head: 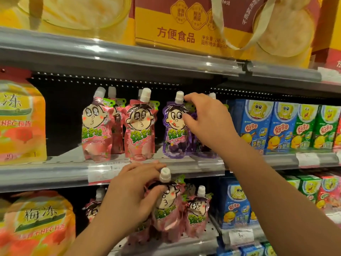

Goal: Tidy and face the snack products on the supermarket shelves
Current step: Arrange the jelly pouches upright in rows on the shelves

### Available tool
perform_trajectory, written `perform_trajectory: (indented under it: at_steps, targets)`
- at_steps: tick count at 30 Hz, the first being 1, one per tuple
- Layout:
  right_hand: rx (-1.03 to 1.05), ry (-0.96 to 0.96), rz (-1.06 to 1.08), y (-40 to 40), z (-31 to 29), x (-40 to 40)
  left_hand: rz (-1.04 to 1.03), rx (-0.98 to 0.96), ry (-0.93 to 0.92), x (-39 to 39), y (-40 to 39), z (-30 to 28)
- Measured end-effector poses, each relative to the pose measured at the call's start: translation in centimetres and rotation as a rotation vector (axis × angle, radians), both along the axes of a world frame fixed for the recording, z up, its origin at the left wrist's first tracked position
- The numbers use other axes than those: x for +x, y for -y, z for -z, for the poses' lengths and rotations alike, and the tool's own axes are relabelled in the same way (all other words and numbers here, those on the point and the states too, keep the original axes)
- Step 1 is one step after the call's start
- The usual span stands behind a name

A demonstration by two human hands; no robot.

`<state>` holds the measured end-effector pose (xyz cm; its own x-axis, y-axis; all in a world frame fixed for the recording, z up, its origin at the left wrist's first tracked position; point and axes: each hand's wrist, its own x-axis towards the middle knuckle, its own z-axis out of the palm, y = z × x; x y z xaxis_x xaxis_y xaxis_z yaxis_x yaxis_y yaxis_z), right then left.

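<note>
On the middle shelf (55, 174) stand spouted jelly pouches with cartoon faces: two pink ones (97, 126) (141, 126) and a purple one (175, 130). My right hand (206, 121) reaches up to the purple pouch, thumb and fingers pinching its right edge near the white cap. Below, my left hand (132, 193) grips a pink pouch (166, 206) in front of the lower shelf, fingers curled round its neck under the cap. More pink pouches (197, 215) stand on the lower shelf behind it.
Orange jelly bags (20, 122) (36, 222) fill the left of both shelves. Blue and green cartoon boxes (282, 126) line the right side. Yellow and red gift boxes (184, 24) sit on the top shelf. A dark gap lies left of the pink pouches.
</note>
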<state>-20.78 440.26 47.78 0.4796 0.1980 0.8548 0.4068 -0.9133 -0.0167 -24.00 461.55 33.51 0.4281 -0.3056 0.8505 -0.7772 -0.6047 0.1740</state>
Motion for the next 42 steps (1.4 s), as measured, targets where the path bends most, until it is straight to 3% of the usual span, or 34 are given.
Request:
perform_trajectory:
  at_steps: [7,19,27,31,34,38,42]
  targets:
    - [0.090,0.047,-0.059,0.4,0.1,-0.9,-0.022,-0.008,-0.011,0.1,0.2,0.3]
    - [0.232,-0.120,-0.181,1.0,-1.2,-2.3,-0.018,-0.017,0.026,-0.1,0.6,0.2]
    - [0.265,0.169,-0.174,0.7,-1.2,-6.8,0.006,-0.013,-0.018,-0.3,0.6,0.3]
    - [0.195,0.074,-0.178,0.9,-1.4,-8.7,0.013,-0.014,-0.073,-0.5,0.2,0.1]
    - [0.162,0.031,-0.180,1.6,-0.4,-9.3,0.064,-0.138,-0.093,-1.8,0.3,0.5]
    - [0.087,-0.080,-0.147,2.9,1.6,-9.4,0.185,-0.447,-0.240,-3.8,-0.1,1.3]
    - [0.104,-0.276,-0.203,3.0,4.1,-9.2,0.399,-0.441,-0.552,-4.6,-0.7,1.0]
